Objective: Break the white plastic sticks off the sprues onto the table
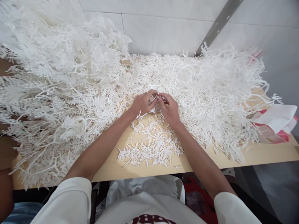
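My left hand point(143, 102) and my right hand point(170, 109) meet over the middle of the table, fingertips almost touching. Both are closed in a pinch on a thin white branched sprig point(141, 116), which looks like plastic; one end of it pokes out below my left hand. Fingers cover most of the sprig. Just in front of my wrists lies a loose heap of short white sticks point(151, 147), spread toward the table's near edge.
Tangled white sprigs point(70, 68) pile high at the left, with another mound point(217, 93) at the right. A red and white bag point(275, 124) sits at the right end of the wooden table point(268, 154). Behind stands a tiled wall point(161, 28). Another person's arm point(6, 193) shows at lower left.
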Demonstrator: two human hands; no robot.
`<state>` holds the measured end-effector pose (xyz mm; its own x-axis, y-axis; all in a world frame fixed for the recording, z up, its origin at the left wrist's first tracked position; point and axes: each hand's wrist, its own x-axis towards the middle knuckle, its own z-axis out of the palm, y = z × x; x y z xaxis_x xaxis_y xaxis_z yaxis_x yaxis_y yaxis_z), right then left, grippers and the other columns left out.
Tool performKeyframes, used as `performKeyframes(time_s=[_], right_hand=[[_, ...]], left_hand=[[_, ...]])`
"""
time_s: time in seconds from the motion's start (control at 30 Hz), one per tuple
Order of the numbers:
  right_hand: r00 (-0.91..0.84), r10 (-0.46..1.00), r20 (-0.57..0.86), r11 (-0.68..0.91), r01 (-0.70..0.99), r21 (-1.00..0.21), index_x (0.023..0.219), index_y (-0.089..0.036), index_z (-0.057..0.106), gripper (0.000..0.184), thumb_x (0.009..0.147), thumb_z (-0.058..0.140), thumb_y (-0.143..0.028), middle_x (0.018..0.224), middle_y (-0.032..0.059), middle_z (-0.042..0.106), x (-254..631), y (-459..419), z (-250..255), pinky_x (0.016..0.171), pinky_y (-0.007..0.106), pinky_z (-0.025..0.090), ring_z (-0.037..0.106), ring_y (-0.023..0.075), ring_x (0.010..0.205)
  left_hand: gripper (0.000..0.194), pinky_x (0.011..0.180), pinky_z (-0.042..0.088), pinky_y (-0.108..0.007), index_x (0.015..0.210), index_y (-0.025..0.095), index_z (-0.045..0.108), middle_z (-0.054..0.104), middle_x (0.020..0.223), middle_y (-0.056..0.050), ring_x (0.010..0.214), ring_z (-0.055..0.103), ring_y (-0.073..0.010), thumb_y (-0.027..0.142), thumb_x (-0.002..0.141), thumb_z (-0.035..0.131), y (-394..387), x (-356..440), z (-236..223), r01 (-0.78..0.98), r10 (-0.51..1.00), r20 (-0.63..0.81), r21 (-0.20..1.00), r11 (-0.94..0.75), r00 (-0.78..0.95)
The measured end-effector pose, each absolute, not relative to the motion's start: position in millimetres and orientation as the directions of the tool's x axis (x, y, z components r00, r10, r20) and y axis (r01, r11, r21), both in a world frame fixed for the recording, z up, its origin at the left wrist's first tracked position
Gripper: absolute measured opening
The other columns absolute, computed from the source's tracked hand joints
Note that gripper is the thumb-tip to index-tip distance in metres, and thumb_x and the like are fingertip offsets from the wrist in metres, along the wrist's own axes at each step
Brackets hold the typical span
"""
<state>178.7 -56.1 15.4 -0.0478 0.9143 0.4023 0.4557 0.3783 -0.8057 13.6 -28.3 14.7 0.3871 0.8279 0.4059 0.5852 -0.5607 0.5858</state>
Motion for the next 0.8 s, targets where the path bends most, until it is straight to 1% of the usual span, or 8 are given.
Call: performKeyframes(time_s=[0.13, 0.27, 0.37, 0.47, 0.53, 0.6, 0.7, 0.8], right_hand=[[-0.040, 0.903, 0.427, 0.387, 0.505, -0.771, 0.106, -0.026, 0.065, 0.018, 0.091, 0.058, -0.033, 0.103, 0.0028, 0.070, 181.6, -52.2, 9.4, 0.076, 0.033, 0.058, 0.066, 0.0150, 0.090], [-0.040, 0.903, 0.428, 0.384, 0.521, -0.762, 0.101, -0.025, 0.066, 0.016, 0.088, 0.063, -0.033, 0.099, 0.0020, 0.068, 182.8, -50.5, 7.5, 0.071, 0.029, 0.058, 0.065, 0.0127, 0.083], [-0.022, 0.895, 0.445, 0.390, 0.524, -0.758, 0.097, -0.026, 0.069, 0.015, 0.089, 0.063, -0.038, 0.097, 0.0016, 0.066, 182.9, -51.6, 10.8, 0.070, 0.027, 0.057, 0.064, 0.0124, 0.085], [0.017, 0.885, 0.465, 0.393, 0.509, -0.766, 0.095, -0.029, 0.071, 0.020, 0.088, 0.062, -0.046, 0.095, 0.0012, 0.064, 182.5, -53.3, 15.0, 0.069, 0.027, 0.056, 0.063, 0.0124, 0.084], [0.030, 0.890, 0.456, 0.385, 0.487, -0.784, 0.094, -0.028, 0.071, 0.023, 0.087, 0.063, -0.048, 0.093, 0.0006, 0.065, 181.9, -54.2, 16.3, 0.069, 0.028, 0.056, 0.063, 0.0118, 0.080], [0.027, 0.911, 0.413, 0.358, 0.448, -0.819, 0.096, -0.026, 0.068, 0.025, 0.087, 0.063, -0.049, 0.090, -0.0002, 0.068, 181.2, -54.9, 16.0, 0.070, 0.029, 0.055, 0.064, 0.0113, 0.075], [0.033, 0.941, 0.336, 0.301, 0.371, -0.878, 0.098, -0.026, 0.064, 0.026, 0.089, 0.059, -0.050, 0.085, -0.0017, 0.071, 180.5, -55.8, 13.7, 0.069, 0.029, 0.054, 0.065, 0.0113, 0.072], [0.041, 0.955, 0.292, 0.264, 0.321, -0.909, 0.099, -0.027, 0.061, 0.027, 0.089, 0.058, -0.052, 0.081, -0.0030, 0.070, 180.0, -56.6, 12.3, 0.064, 0.028, 0.051, 0.064, 0.0106, 0.066]], left_hand=[[0.040, 0.068, 0.051, -0.027, 0.133, 0.022, 0.040, 0.069, 0.119, -0.007, 0.078, 0.068, -0.0130, 0.037, 0.096, 0.041, -31.1, 12.3, 17.1, 0.525, 0.826, 0.382, 0.641, -0.560, 0.415], [0.033, 0.071, 0.050, -0.027, 0.125, 0.023, 0.045, 0.073, 0.103, -0.003, 0.079, 0.068, -0.0133, 0.042, 0.100, 0.037, -29.9, 13.8, 15.4, 0.555, 0.854, 0.363, 0.651, -0.518, 0.372], [0.034, 0.070, 0.049, -0.026, 0.116, 0.022, 0.051, 0.072, 0.094, -0.002, 0.076, 0.067, -0.0125, 0.048, 0.101, 0.033, -28.2, 14.5, 14.4, 0.571, 0.867, 0.373, 0.652, -0.499, 0.331], [0.037, 0.076, 0.051, -0.027, 0.117, 0.023, 0.055, 0.069, 0.112, -0.005, 0.089, 0.067, -0.0131, 0.044, 0.102, 0.029, -26.6, 14.8, 13.8, 0.555, 0.832, 0.437, 0.620, -0.554, 0.343], [0.036, 0.080, 0.053, -0.029, 0.123, 0.024, 0.056, 0.060, 0.131, -0.007, 0.102, 0.065, -0.0150, 0.041, 0.101, 0.032, -25.2, 14.9, 13.1, 0.544, 0.787, 0.481, 0.570, -0.616, 0.386], [0.035, 0.082, 0.054, -0.030, 0.126, 0.025, 0.057, 0.052, 0.142, -0.008, 0.109, 0.064, -0.0166, 0.039, 0.099, 0.038, -23.4, 15.0, 12.0, 0.536, 0.757, 0.484, 0.535, -0.653, 0.439], [0.035, 0.086, 0.054, -0.031, 0.128, 0.026, 0.057, 0.060, 0.135, -0.005, 0.110, 0.064, -0.0172, 0.035, 0.097, 0.043, -20.2, 14.8, 9.4, 0.529, 0.754, 0.423, 0.539, -0.655, 0.502], [0.035, 0.090, 0.052, -0.032, 0.127, 0.025, 0.058, 0.068, 0.123, -0.004, 0.107, 0.066, -0.0177, 0.034, 0.097, 0.044, -17.9, 14.8, 6.8, 0.569, 0.778, 0.378, 0.533, -0.626, 0.503]])
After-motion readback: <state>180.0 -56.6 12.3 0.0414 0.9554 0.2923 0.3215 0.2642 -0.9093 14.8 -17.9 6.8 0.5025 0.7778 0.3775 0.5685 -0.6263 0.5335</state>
